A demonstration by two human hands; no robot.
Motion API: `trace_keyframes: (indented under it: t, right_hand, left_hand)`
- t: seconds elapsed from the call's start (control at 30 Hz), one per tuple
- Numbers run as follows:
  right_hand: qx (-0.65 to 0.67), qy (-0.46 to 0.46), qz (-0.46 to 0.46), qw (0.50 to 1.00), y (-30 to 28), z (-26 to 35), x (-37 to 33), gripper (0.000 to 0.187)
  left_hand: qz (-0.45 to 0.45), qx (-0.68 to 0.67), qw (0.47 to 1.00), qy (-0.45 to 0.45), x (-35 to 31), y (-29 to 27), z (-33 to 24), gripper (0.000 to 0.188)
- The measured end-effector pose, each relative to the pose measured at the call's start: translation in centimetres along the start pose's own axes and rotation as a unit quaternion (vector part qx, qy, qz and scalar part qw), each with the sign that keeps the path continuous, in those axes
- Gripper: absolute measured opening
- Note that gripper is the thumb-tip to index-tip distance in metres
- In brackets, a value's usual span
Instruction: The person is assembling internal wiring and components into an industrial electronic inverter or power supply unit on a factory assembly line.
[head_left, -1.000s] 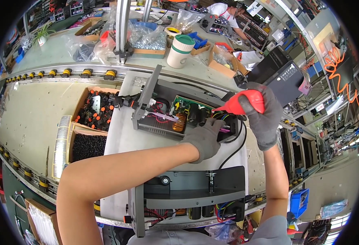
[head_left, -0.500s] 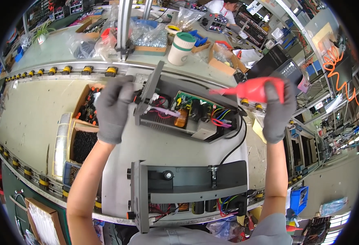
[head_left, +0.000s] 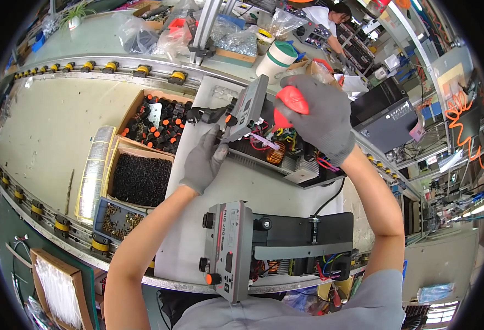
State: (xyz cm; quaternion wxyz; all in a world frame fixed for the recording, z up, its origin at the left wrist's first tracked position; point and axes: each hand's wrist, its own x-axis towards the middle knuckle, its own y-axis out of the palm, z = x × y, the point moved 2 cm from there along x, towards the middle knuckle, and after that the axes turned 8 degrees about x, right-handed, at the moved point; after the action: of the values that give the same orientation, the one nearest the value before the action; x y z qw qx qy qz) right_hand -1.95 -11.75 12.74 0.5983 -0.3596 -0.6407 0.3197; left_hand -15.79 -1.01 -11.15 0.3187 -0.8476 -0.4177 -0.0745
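An opened grey welding machine [head_left: 302, 177] lies on the bench, its inside showing a copper coil [head_left: 276, 153], metal heat sinks and coloured wires. Its front panel [head_left: 248, 110] leans up at the left end. My left hand [head_left: 202, 165], in a grey glove, pinches the lower corner of that panel between thumb and fingers. In my gloved right hand [head_left: 324, 113] is a red squeeze bottle [head_left: 292, 102], tipped over with its nozzle down behind the panel; the nozzle's tip is hidden. A second welding machine [head_left: 233, 247] lies nearer me, untouched.
Left of the machines stand a box of orange-tipped black knobs [head_left: 156, 124], a box of small black parts [head_left: 143, 179] and a blue tray of screws [head_left: 118, 220]. A roller rail [head_left: 110, 67] runs behind. A lidded cup [head_left: 276, 58] stands at the back; a person [head_left: 324, 22] works beyond.
My right hand has moved left and turned the red squeeze bottle nozzle-down over the machine. The left hand has come down to the panel's lower corner. The whole view has shifted.
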Motion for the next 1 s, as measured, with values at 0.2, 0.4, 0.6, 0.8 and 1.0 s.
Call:
trace_keyframes:
  t: [0.2,0.4,0.6,0.8,1.0]
  right_hand:
    - [-0.01,-0.007,0.015,1.0,1.9,-0.7,0.0,0.032]
    - [-0.015,-0.008,0.01,1.0,2.4,-1.1,0.0,0.032]
    - [0.005,-0.007,0.019,1.0,2.8,-0.9,-0.3,0.032]
    - [0.006,-0.032,-0.011,0.999,3.7,-1.0,-0.9,0.031]
    - [0.006,0.017,0.004,1.0,4.3,-1.6,-1.7,0.029]
  left_hand:
    - [0.008,-0.005,1.0,-0.011,0.0,-0.3,-0.2,0.063]
    - [0.019,-0.003,1.0,-0.022,0.0,-0.2,0.0,0.065]
    - [0.007,0.003,1.0,-0.006,0.0,-0.1,0.0,0.06]
    - [-0.014,0.004,1.0,0.015,0.0,0.1,0.3,0.061]
    - [-0.001,-0.004,1.0,-0.004,-0.2,0.3,0.6,0.06]
